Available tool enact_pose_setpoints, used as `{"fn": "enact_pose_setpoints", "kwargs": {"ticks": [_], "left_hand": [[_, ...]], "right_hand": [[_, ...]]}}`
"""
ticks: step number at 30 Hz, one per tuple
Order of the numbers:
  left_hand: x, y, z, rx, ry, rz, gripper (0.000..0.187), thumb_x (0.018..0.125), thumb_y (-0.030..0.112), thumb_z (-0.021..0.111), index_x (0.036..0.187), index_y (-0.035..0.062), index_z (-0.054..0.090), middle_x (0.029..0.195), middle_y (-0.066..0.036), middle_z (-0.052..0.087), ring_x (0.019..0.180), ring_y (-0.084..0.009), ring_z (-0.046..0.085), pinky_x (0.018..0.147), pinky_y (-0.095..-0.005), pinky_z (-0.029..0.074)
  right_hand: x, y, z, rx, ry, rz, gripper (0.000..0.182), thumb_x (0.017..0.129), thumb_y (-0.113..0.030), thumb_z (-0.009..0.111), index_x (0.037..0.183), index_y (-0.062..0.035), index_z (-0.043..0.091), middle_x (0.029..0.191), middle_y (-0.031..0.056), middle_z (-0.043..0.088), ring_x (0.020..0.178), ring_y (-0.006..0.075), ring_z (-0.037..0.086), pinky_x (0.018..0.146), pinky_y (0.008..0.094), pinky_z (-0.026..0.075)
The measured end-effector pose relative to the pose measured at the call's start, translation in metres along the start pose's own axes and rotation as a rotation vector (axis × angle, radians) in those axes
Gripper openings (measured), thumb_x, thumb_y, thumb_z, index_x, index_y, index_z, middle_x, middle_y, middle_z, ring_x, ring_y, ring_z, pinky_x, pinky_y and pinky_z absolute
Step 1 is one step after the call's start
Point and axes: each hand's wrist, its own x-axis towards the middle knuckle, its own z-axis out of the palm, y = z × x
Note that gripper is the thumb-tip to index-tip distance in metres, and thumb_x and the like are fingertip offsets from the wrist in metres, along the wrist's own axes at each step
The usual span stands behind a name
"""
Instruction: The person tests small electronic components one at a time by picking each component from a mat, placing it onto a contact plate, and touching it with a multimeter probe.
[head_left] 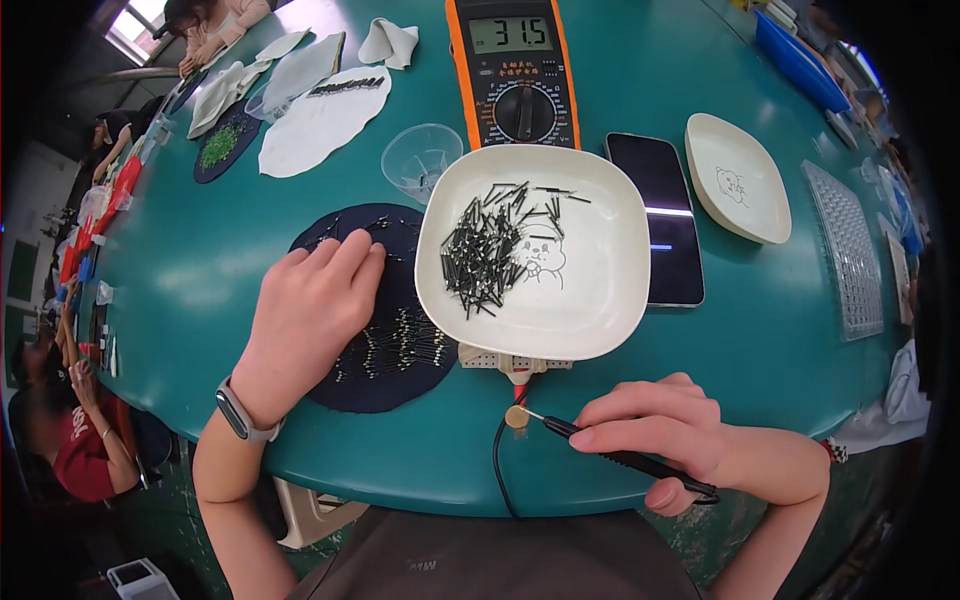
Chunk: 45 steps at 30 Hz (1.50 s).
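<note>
My right hand (655,435) grips a black multimeter probe (640,462). The probe's metal tip touches or nearly touches a small round gold-coloured disc (516,416), just below a red-sleeved lead end. My left hand (315,310), fingers drawn together, rests over a dark round cloth (375,395). Its fingertips are near small black parts with thin leads (405,342) laid out in rows; whatever they pinch is hidden. A cream bowl (595,320) with a bear drawing holds a heap of short black pieces (485,255). Behind it, an orange-and-black multimeter (525,112) reads 31.5.
A clear plastic cup (422,160) stands left of the bowl. To the right lie a phone (655,220), a second cream bowl (760,215) and a clear compartment tray (848,250). White cloths (320,130) are at the back left. Other people sit along the left side.
</note>
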Motion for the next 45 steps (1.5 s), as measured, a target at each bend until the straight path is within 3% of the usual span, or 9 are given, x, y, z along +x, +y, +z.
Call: {"fn": "enact_pose_setpoints", "kwargs": {"ticks": [2,5,9,13,17,23,26,38,45], "left_hand": [[0.002,0.003,0.0,0.107,-0.026,0.025,0.014,0.083,0.006,0.068,0.096,0.0048,0.066,0.087,-0.003,0.053,0.073,-0.016,0.059,0.058,-0.0306,0.046],[0.003,-0.011,-0.002,0.016,0.049,-0.049,0.011,0.085,0.007,0.068,0.095,0.0049,0.065,0.087,-0.003,0.053,0.073,-0.0157,0.06,0.058,-0.0311,0.046],[0.006,-0.008,-0.017,-0.283,0.164,-0.104,0.016,0.083,0.003,0.075,0.094,0.0029,0.064,0.075,-0.004,0.054,0.059,-0.0171,0.058,0.052,-0.0325,0.043],[0.005,0.033,-0.035,-1.053,0.193,-0.104,0.02,0.076,-0.004,0.076,0.093,0.0029,0.068,0.063,-0.003,0.054,0.048,-0.0154,0.052,0.044,-0.0295,0.038],[0.002,0.061,-0.031,-1.299,0.051,0.058,0.017,0.08,0.001,0.079,0.094,0.0054,0.07,0.062,-0.001,0.055,0.048,-0.0121,0.052,0.042,-0.0279,0.038],[0.003,0.071,-0.02,-1.37,0.016,0.006,0.014,0.085,0.001,0.076,0.097,0.0037,0.069,0.058,0.001,0.05,0.046,-0.0112,0.048,0.043,-0.0281,0.034],[0.003,0.07,-0.024,-1.342,0.002,-0.017,0.013,0.085,0.006,0.077,0.096,0.0071,0.068,0.067,0.0,0.06,0.05,-0.0119,0.055,0.044,-0.028,0.042],[0.005,0.068,-0.025,-1.31,-0.006,-0.002,0.014,0.085,0.008,0.077,0.096,0.0086,0.068,0.073,-0.001,0.064,0.053,-0.013,0.059,0.045,-0.0285,0.045],[0.002,0.05,-0.033,-1.087,0.263,0.012,0.014,0.078,0.005,0.082,0.083,0.005,0.069,0.062,-0.002,0.054,0.046,-0.0149,0.052,0.042,-0.0283,0.038]], "right_hand": [[-0.001,0.0,-0.001,-0.003,-0.017,0.002,0.058,0.099,-0.051,0.054,0.121,-0.0003,0.07,0.106,0.0133,0.067,0.067,0.0179,0.065,0.049,0.026,0.046],[0.0,-0.001,-0.001,0.009,-0.009,0.006,0.058,0.098,-0.052,0.055,0.122,-0.0004,0.07,0.107,0.0133,0.067,0.068,0.018,0.066,0.048,0.0258,0.045],[-0.001,0.0,-0.001,0.007,-0.022,0.009,0.057,0.097,-0.051,0.057,0.123,-0.0011,0.069,0.108,0.0124,0.067,0.07,0.018,0.066,0.048,0.0259,0.043],[-0.001,-0.002,-0.005,-0.035,-0.05,0.023,0.056,0.096,-0.049,0.058,0.124,-0.0026,0.069,0.108,0.0108,0.067,0.072,0.018,0.067,0.049,0.0259,0.043],[0.0,-0.002,-0.004,-0.035,-0.053,0.028,0.055,0.096,-0.049,0.059,0.125,-0.0039,0.069,0.109,0.0097,0.067,0.074,0.0179,0.068,0.05,0.0256,0.043],[-0.001,-0.003,-0.004,-0.029,-0.062,0.032,0.055,0.095,-0.05,0.059,0.125,-0.0045,0.069,0.11,0.0097,0.067,0.073,0.0175,0.067,0.049,0.0253,0.042],[-0.002,-0.002,-0.003,-0.033,-0.068,0.033,0.056,0.096,-0.05,0.059,0.125,-0.0043,0.069,0.109,0.0097,0.067,0.073,0.0173,0.067,0.048,0.0251,0.042],[0.0,0.0,0.002,0.011,-0.001,-0.004,0.057,0.096,-0.052,0.057,0.122,-0.0026,0.07,0.107,0.0115,0.068,0.068,0.0168,0.066,0.047,0.0254,0.043],[-0.001,-0.001,0.0,0.008,-0.002,0.006,0.059,0.099,-0.053,0.053,0.12,-0.0009,0.071,0.105,0.013,0.068,0.067,0.0178,0.066,0.047,0.0258,0.045]]}}
